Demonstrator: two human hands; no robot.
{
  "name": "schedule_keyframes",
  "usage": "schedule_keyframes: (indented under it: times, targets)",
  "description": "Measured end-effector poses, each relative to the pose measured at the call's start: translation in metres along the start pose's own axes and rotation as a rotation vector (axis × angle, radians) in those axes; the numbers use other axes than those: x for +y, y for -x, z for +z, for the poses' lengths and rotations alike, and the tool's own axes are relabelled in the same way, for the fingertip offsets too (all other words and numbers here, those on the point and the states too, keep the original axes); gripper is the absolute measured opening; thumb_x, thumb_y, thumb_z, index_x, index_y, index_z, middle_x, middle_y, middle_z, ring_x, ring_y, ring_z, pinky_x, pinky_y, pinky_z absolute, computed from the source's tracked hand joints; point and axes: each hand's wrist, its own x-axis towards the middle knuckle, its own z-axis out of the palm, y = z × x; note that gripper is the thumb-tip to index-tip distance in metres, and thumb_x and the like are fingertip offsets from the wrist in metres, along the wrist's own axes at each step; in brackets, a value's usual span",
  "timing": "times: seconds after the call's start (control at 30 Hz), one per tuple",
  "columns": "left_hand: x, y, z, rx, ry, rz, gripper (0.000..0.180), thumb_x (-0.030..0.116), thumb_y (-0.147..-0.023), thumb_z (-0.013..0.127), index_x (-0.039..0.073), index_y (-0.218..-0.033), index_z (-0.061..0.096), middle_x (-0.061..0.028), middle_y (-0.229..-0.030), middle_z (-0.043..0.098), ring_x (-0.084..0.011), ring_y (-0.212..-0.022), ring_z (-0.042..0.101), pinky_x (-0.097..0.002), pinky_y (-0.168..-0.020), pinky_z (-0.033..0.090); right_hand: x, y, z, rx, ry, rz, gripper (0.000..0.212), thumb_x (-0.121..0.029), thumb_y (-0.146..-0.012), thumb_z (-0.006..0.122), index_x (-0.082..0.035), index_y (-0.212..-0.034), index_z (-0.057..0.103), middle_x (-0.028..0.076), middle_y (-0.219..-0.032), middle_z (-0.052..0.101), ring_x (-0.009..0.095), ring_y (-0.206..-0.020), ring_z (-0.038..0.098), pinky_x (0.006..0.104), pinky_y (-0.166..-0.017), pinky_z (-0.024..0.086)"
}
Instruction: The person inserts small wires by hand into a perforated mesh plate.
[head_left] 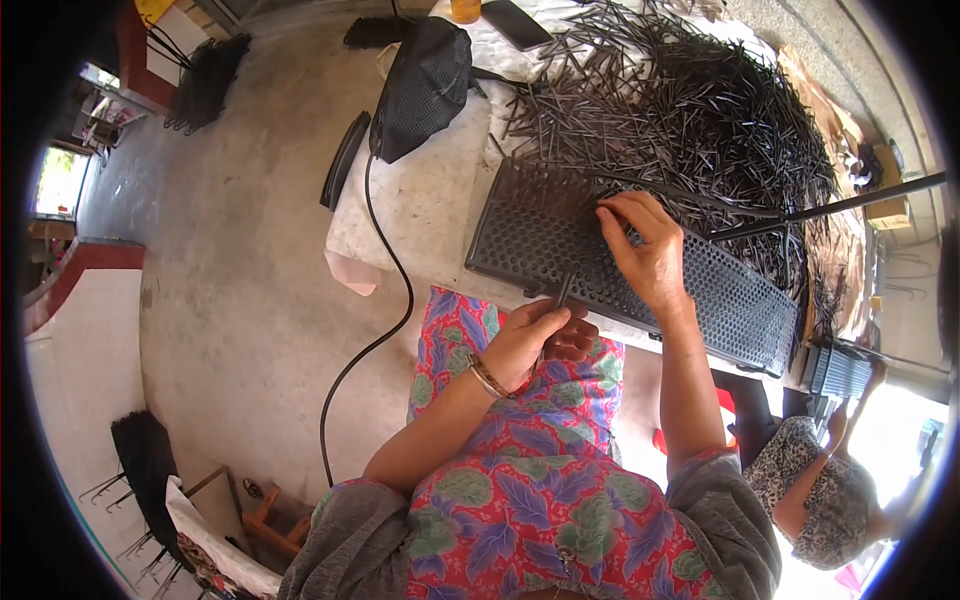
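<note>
A long black tray [735, 305] with rows of round holes lies slantwise along the near side of the table. Just below its front edge, my left hand [527, 345] is closed round a small bundle of thin black sticks [564, 288], whose ends poke up past the thumb. My right hand [648, 250] is over the middle of the tray, thumb and forefinger drawn together near the holes. Whatever those fingertips pinch, if anything, is too small to make out. Toward its far left, the tray has a dark, blurred patch that looks like sticks standing in the holes.
Behind the tray spreads a big heap of loose black sticks [690, 110]. A black mesh bag [425, 90] with a cable [405, 290] and a dark phone [516, 24] lie on the pale tabletop [440, 210]. A dark bar [860, 203] crosses from the right. Another person [815, 490] sits at lower right.
</note>
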Motion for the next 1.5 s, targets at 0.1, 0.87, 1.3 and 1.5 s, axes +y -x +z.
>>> schedule_keyframes:
  times: [0.1,0.87,1.3,1.5]
  targets:
    - [0.0,0.001,0.0,0.002,0.013,-0.003,0.026,0.016,-0.096,0.044,-0.003,-0.109,0.055,-0.0183,-0.102,0.064,-0.0236,-0.087,0.065,-0.0337,-0.072,0.056,-0.003,-0.001,0.002,-0.017,0.047,-0.017,0.009,-0.003,-0.078,0.065,0.0,-0.087,0.066,0.012,-0.086,0.064,0.029,-0.077,0.06,0.0346,-0.07,0.048]
    - [0.004,0.003,0.008,-0.089,-0.1,0.1,0.028,0.019,-0.098,0.042,-0.001,-0.116,0.05,-0.0155,-0.106,0.063,-0.0227,-0.094,0.063,-0.0345,-0.075,0.055,-0.025,0.041,-0.008,-0.251,-0.383,0.535,0.02,-0.013,-0.083,0.068,0.003,-0.093,0.066,0.006,-0.077,0.065,0.012,-0.065,0.059,0.027,-0.056,0.047]
    - [0.003,0.002,0.015,-0.128,-0.192,-0.003,0.031,0.021,-0.096,0.047,-0.001,-0.117,0.052,-0.0127,-0.102,0.064,-0.015,-0.081,0.063,-0.0275,-0.058,0.054,0.008,0.014,-0.018,0.247,-0.381,0.438,0.018,-0.012,-0.086,0.067,-0.001,-0.1,0.067,-0.002,-0.08,0.063,0.003,-0.064,0.048,0.0179,-0.058,0.041]
    - [-0.002,0.001,0.009,-0.076,-0.15,-0.019,0.029,0.02,-0.096,0.048,-0.001,-0.115,0.054,-0.0122,-0.102,0.064,-0.0143,-0.078,0.061,-0.0261,-0.054,0.053,0.013,0.018,-0.021,0.196,-0.112,0.326,0.018,-0.007,-0.083,0.068,-0.001,-0.1,0.066,0.005,-0.083,0.066,0.008,-0.066,0.057,0.0208,-0.061,0.046]
